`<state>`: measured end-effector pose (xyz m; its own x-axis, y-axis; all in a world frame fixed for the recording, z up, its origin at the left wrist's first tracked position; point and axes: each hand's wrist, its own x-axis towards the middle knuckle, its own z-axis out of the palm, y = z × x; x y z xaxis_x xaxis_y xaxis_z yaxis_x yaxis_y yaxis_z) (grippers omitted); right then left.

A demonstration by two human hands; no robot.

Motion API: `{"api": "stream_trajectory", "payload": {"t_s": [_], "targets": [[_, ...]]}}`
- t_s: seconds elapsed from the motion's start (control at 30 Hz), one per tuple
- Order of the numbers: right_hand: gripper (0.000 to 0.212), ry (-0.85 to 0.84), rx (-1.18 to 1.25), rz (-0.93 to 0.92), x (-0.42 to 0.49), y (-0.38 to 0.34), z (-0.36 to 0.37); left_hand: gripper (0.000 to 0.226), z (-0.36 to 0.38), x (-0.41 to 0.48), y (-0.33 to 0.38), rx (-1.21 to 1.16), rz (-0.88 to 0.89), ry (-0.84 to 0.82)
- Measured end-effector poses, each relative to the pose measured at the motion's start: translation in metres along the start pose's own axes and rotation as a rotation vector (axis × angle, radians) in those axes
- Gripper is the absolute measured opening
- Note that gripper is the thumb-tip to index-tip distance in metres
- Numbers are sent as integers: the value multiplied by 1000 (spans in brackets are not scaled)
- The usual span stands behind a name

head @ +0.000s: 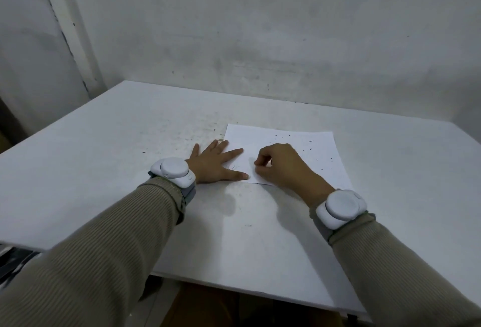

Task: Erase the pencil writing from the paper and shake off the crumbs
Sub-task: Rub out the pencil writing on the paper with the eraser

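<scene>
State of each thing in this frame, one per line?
Paper: flat on table.
Crumbs: scattered across paper's far right.
Left hand: flat, fingers spread, pressing paper's left edge.
Right hand: fingers curled on paper; contents hidden.

A white table [117,170] fills the lower part of the view, its top scuffed, with grey smudges and fine dark specks. Its far edge runs along a pale back wall [260,27] of blotchy, stained plaster, darker in a band just above the tabletop. The 2 walls meet at the left, where a side wall [20,53] stands behind a pale upright strip [65,27] with dark chipped marks along its edge. Below the near table edge shows brownish floor [208,308]. The light is dim and even, and the shadows are soft.
</scene>
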<state>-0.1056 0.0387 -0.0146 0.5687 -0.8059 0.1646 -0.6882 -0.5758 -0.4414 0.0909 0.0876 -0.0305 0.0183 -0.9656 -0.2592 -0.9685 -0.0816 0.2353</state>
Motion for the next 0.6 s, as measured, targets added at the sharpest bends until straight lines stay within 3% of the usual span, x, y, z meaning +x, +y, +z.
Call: {"api": "stream_trajectory", "payload": {"t_s": [0.07, 0.27, 0.43, 0.6], "targets": [[9, -41, 18, -29, -4, -4, 2, 88, -1, 0, 0, -1, -3, 2], [9, 96, -90, 130, 8, 13, 0, 88, -2, -2, 2, -12, 2, -3], [6, -9, 27, -9, -14, 0, 2, 88, -2, 0, 1, 7, 1, -8], [8, 128, -58, 142, -7, 25, -5, 90, 0, 1, 0, 3, 4, -13]]}}
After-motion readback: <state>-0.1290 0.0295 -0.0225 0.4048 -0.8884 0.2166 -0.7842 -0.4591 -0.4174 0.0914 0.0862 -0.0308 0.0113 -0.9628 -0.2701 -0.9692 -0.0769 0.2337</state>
